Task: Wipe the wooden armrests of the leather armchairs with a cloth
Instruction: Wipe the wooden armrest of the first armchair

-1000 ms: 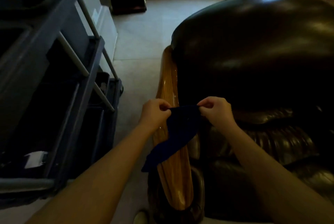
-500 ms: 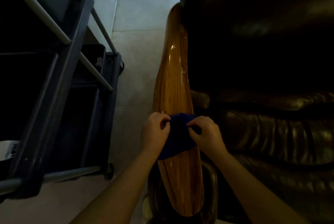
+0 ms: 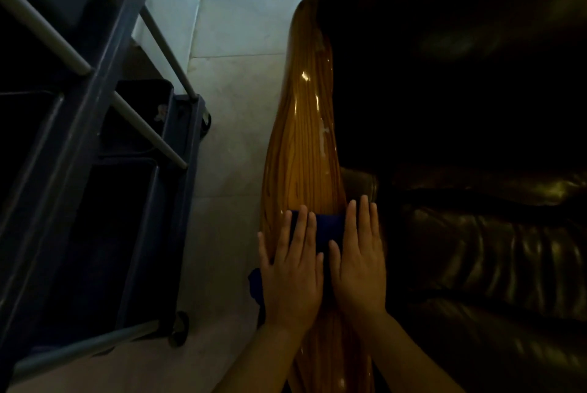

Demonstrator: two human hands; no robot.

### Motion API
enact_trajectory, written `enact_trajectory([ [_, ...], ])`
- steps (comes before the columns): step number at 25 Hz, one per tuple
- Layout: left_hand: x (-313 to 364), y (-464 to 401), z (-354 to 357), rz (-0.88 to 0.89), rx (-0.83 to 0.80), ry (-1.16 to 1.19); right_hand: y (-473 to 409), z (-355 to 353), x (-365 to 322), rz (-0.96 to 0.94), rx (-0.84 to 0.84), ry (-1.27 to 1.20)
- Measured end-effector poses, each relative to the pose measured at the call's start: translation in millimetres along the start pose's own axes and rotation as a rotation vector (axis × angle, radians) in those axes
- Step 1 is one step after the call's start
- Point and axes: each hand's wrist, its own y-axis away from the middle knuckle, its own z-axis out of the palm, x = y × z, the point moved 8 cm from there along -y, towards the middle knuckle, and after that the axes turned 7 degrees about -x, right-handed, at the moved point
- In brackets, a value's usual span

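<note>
A glossy wooden armrest (image 3: pixel 305 145) runs away from me along the left side of a dark leather armchair (image 3: pixel 482 243). A dark blue cloth (image 3: pixel 328 227) lies across the armrest near its front end. My left hand (image 3: pixel 292 275) and my right hand (image 3: pixel 359 262) rest flat on the cloth side by side, fingers stretched out, pressing it onto the wood. A corner of the cloth hangs off the armrest's left edge below my left hand. A whitish smear (image 3: pixel 324 135) shows on the wood further along.
A dark blue wheeled cart (image 3: pixel 104 107) with grey rails and bins stands to the left. A strip of pale tiled floor (image 3: pixel 235 107) separates it from the chair. A white wall base sits at the upper left.
My hands pinched the cloth by its top edge above the armrest; now it is laid down and both palms are flat on it. The view has tilted downward.
</note>
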Motion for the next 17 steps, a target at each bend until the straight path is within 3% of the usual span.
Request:
enact_trajectory([
  [6,2.6,-63.4,-25.7,0.055,-0.007,-0.054,-55.5,-13.3,-21.9,-0.026,0.006,-0.074],
  [17,-6.7,-246.3,-42.9,0.088,-0.088,0.151,-232.9,-28.5,-50.7,-0.058,0.018,-0.117],
])
